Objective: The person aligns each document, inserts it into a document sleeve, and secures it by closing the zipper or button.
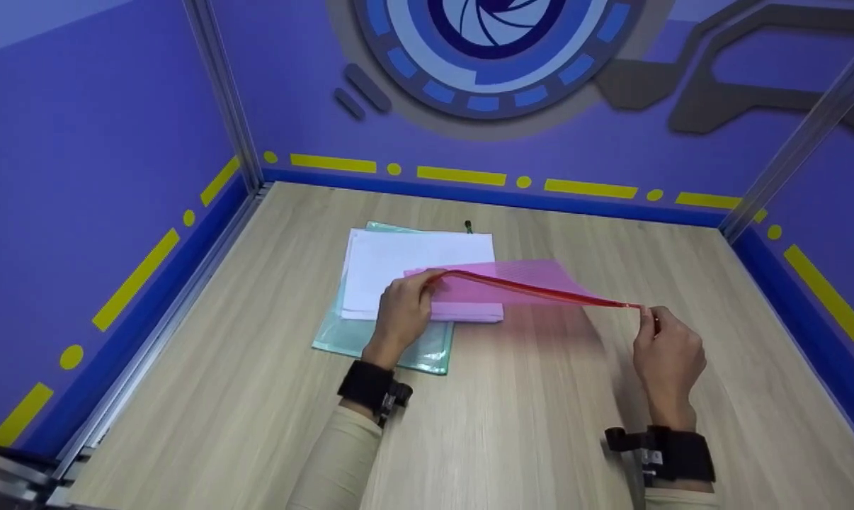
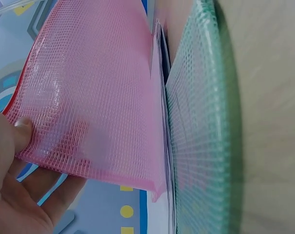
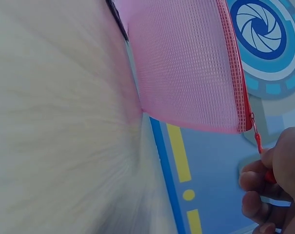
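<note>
A pink mesh zipper pouch (image 1: 522, 278) with a red zipper edge is stretched between both hands, raised over the table. My left hand (image 1: 404, 306) pinches its left corner between thumb and fingers, as the left wrist view also shows. At the other end my right hand (image 1: 671, 350) pinches the red zipper pull cord (image 3: 257, 139), and the slider sits at that corner of the pouch. Beneath the pouch's left part lies a stack of white paper (image 1: 420, 262), resting on a green mesh pouch (image 1: 384, 338).
The wooden table (image 1: 519, 425) is bounded by a blue-purple back wall (image 1: 292, 85) and side walls with yellow dashes. A small dark zipper pull (image 1: 468, 225) sticks out behind the papers. Metal frame posts (image 1: 221, 92) rise at the corners.
</note>
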Demonstrator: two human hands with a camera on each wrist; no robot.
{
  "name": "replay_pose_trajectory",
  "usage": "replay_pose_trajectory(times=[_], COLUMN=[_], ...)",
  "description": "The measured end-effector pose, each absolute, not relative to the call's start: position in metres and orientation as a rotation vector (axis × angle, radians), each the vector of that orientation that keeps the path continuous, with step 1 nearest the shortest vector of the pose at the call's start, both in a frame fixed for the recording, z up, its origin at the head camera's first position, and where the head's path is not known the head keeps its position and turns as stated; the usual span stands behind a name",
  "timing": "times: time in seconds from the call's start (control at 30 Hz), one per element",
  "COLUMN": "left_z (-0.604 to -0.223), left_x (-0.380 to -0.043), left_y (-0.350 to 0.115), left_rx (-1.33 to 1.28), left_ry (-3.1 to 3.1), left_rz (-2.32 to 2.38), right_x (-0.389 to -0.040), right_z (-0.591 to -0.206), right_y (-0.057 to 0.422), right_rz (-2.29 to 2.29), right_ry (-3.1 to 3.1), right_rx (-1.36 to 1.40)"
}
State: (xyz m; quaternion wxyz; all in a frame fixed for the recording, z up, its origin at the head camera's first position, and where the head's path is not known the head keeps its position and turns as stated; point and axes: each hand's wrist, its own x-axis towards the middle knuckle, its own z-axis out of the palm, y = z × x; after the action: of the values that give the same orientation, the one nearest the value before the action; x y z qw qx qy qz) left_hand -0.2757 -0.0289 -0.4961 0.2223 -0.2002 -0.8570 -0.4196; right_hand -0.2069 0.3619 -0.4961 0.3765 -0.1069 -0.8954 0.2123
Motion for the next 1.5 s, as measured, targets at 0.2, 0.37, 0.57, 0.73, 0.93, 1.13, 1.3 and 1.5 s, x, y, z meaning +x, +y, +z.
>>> replay_pose_trajectory(times=[0.2, 0.37, 0.57, 0.73, 0.93, 1.13, 1.3, 1.5], left_z=[-0.495, -0.493, -0.490, -0.489, -0.494, -0.500, -0.500, -0.500], left_x=[-0.275, -0.275, -0.271, -0.263, -0.256, -0.253, -0.250, -0.247], left_y=[-0.025, -0.024, -0.023, -0.012, 0.009, 0.018, 0.019, 0.022], left_rx=[-0.560, -0.581, -0.619, -0.720, -0.964, -1.081, -1.130, -1.159], left_ry=[-2.316, -2.259, -2.201, -2.178, -2.217, -2.276, -2.337, -2.421], left_rz=[-1.159, -1.147, -1.120, -1.131, -0.975, -0.898, -0.884, -0.860], right_x=[-0.205, -0.205, -0.211, -0.212, -0.209, -0.214, -0.214, -0.211], right_z=[-0.494, -0.495, -0.500, -0.499, -0.496, -0.500, -0.507, -0.509], right_y=[0.365, 0.364, 0.360, 0.348, 0.321, 0.308, 0.307, 0.304], right_rz=[0.586, 0.639, 0.724, 1.155, 1.931, 2.183, 2.283, 2.604], right_ry=[-2.233, -2.200, -2.182, -2.230, -2.298, -2.350, -2.344, -2.028], right_rx=[-0.303, -0.325, -0.270, -0.161, -0.072, -0.204, -0.287, -0.357])
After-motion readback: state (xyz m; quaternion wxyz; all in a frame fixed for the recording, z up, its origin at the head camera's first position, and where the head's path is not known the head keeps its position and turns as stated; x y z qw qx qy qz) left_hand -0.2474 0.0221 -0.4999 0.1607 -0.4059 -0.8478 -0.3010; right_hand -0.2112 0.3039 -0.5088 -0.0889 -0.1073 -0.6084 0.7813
